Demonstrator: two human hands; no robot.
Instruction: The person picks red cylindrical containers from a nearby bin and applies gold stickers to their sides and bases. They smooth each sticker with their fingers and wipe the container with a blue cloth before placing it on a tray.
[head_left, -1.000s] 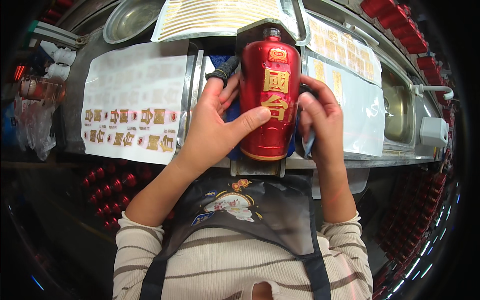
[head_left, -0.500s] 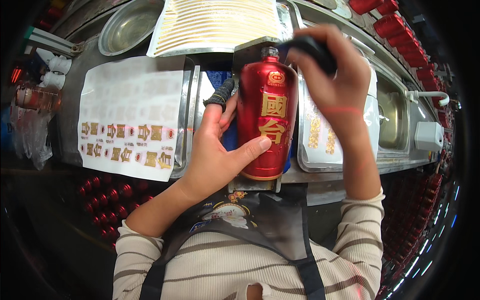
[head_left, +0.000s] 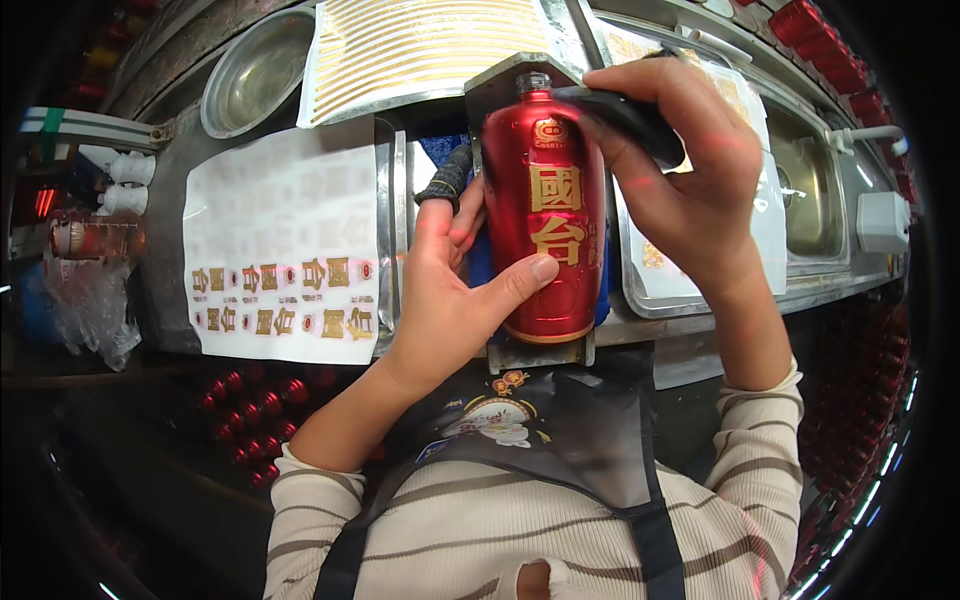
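A glossy red bottle with gold characters and a clear glass neck lies in a metal holder, its neck pointing away from me. My left hand steadies it from the left, thumb pressed on the front below the lower gold character. Dark wrapping covers that hand's index finger. My right hand grips a smooth, flat black tool, which looks like a scraper. Its tip reaches the bottle's right shoulder, near the neck; whether it touches is hard to tell.
A sheet of gold and pink decals lies on the left. Behind are a metal bowl and a tray sheet of gold strips. At right stand another decal tray and a sink. Red bottles stand below the bench.
My right hand with the black tool has come down from beside the neck to the bottle's right shoulder. My left hand keeps its hold. The whole view has shifted slightly.
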